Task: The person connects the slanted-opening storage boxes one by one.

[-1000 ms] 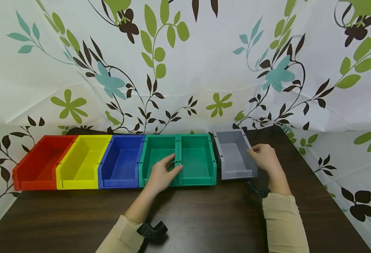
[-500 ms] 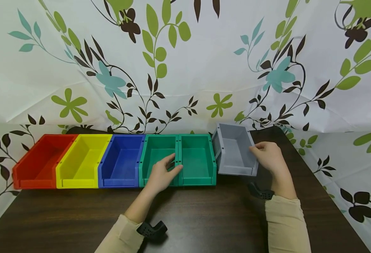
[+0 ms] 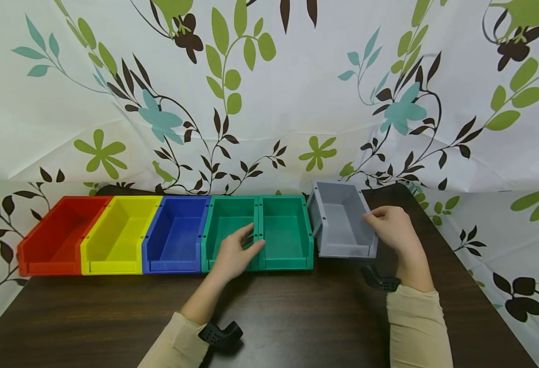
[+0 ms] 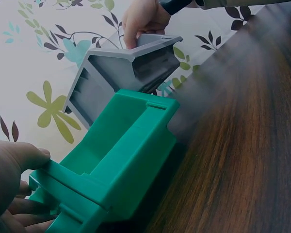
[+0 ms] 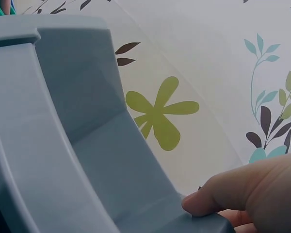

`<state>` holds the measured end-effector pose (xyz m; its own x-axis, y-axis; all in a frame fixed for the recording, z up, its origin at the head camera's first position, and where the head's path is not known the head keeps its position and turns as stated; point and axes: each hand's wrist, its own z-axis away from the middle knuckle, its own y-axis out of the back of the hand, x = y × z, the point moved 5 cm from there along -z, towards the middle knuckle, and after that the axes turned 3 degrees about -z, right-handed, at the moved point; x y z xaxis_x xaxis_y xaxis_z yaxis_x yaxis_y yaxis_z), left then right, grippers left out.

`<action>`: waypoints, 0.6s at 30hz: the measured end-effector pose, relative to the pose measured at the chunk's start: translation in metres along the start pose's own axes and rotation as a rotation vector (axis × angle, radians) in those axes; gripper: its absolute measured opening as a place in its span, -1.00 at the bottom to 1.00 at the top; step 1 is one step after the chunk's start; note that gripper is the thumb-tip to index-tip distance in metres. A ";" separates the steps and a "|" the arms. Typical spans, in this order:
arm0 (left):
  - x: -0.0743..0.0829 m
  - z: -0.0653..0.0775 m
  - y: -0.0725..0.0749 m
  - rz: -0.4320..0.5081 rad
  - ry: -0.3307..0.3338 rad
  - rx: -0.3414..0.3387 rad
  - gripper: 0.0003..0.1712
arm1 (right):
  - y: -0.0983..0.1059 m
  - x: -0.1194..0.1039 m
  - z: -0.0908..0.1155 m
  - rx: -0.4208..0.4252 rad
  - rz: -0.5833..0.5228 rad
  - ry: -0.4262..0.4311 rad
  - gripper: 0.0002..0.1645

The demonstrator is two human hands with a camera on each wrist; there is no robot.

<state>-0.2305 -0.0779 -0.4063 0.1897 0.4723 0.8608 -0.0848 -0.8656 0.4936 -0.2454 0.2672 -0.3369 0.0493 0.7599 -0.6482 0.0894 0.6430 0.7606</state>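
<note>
In the head view my right hand (image 3: 392, 228) pinches the right side wall of a grey plastic storage bin (image 3: 344, 222). The bin is raised and tilted at the right end of a row of bins; the left wrist view shows part of its underside. The thumb (image 5: 200, 203) lies over the rim in the right wrist view, with the other fingers mostly hidden outside the wall. My left hand (image 3: 233, 255) grips the adjoining walls of two green bins, the left one (image 3: 223, 219) and the right one (image 3: 285, 232). Its thumb (image 4: 36, 156) rests on the rim.
Left of the green bins stand a blue bin (image 3: 181, 235), a yellow bin (image 3: 126, 225) and a red bin (image 3: 69, 230), side by side. All are on a dark wooden table (image 3: 297, 322). Behind hangs a white cloth (image 3: 278, 112) with a leaf print.
My right hand has lifted the grey bin off the table and tilted it, moving slightly right; over the last half second it dips a little. The left hand stays in place.
</note>
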 end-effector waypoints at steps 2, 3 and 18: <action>0.000 0.000 0.000 0.003 0.002 0.000 -0.30 | 0.000 0.000 0.000 0.003 0.001 -0.001 -0.51; 0.000 0.000 0.000 0.003 0.002 0.000 -0.30 | 0.000 -0.001 0.000 0.004 0.002 -0.003 -0.51; 0.000 0.000 0.000 -0.005 -0.004 -0.002 -0.31 | -0.001 -0.001 0.000 0.009 -0.005 -0.012 -0.49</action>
<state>-0.2309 -0.0776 -0.4067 0.1938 0.4759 0.8579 -0.0857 -0.8629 0.4981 -0.2456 0.2652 -0.3370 0.0609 0.7553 -0.6526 0.0982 0.6461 0.7569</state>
